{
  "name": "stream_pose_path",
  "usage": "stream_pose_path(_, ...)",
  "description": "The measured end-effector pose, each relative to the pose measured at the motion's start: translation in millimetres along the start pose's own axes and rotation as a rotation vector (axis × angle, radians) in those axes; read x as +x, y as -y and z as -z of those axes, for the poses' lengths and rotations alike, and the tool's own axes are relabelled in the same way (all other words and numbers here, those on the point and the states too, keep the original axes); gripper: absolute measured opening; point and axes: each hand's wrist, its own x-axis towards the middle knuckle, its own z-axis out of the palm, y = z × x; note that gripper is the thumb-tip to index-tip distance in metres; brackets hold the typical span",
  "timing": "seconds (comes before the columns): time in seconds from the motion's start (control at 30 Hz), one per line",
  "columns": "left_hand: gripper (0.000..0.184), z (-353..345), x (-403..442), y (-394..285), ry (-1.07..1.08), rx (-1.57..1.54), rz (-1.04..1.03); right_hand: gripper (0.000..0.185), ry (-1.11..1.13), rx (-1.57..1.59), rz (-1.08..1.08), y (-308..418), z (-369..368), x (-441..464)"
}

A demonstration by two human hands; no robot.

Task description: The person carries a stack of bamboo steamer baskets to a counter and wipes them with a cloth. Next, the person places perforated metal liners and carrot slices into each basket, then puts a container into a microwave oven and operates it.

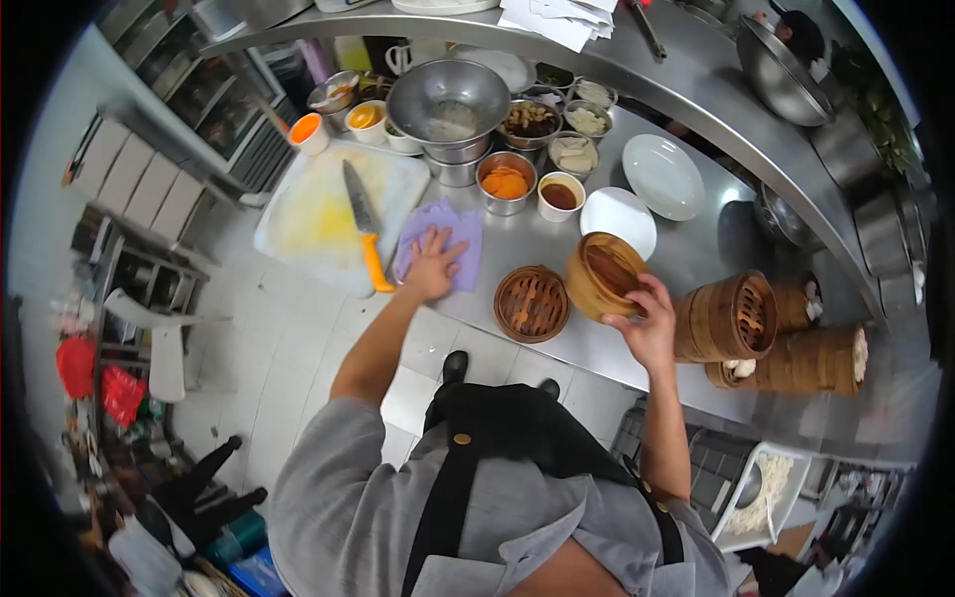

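Note:
My left hand (432, 269) lies with fingers spread on a purple cloth (468, 231) beside the cutting board. In my right hand (650, 323) is a round bamboo steamer basket (589, 279), tilted and gripped by its right rim. Just left of that basket, a second steamer (532, 303) with a slatted surface rests at the counter's front edge. A knife with an orange handle (374, 261) lies on the white cutting board (298, 214), left of the cloth.
Stacked bamboo steamers (708, 323) stand at the right. Behind the cloth are a large metal bowl (448, 104), sliced carrots (504, 183) in a metal container, a cup of brown sauce (559, 196) and two white plates (664, 177). A metal shelf (686, 90) curves overhead.

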Motion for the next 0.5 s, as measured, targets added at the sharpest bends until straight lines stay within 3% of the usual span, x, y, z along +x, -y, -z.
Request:
stream_pose_path(0.03,0.051,2,8,10,0.169,0.050,-0.113,0.046,-0.008,-0.023,-0.054,7,-11,4)
stream_pose_path(0.1,0.055,4,23,10,0.230,0.086,-0.061,0.045,-0.065,-0.138,-0.010,5,-30,7)
stream_pose_path(0.17,0.055,6,23,-26,0.183,-0.423,0.067,0.045,-0.109,-0.193,-0.034,6,-42,10)
stream_pose_path(0.3,0.049,-15,-4,-107,0.240,-0.566,-0.026,0.044,-0.176,-0.094,-0.159,8,-70,12)
stream_pose_path(0.43,0.055,7,-19,-83,0.274,-0.459,-0.035,0.040,-0.164,-0.213,0.002,-12,-104,11)
stream_pose_path(0.5,0.066,15,-23,-64,0.315,-0.433,0.011,0.038,-0.140,-0.228,0.008,-20,-129,7)
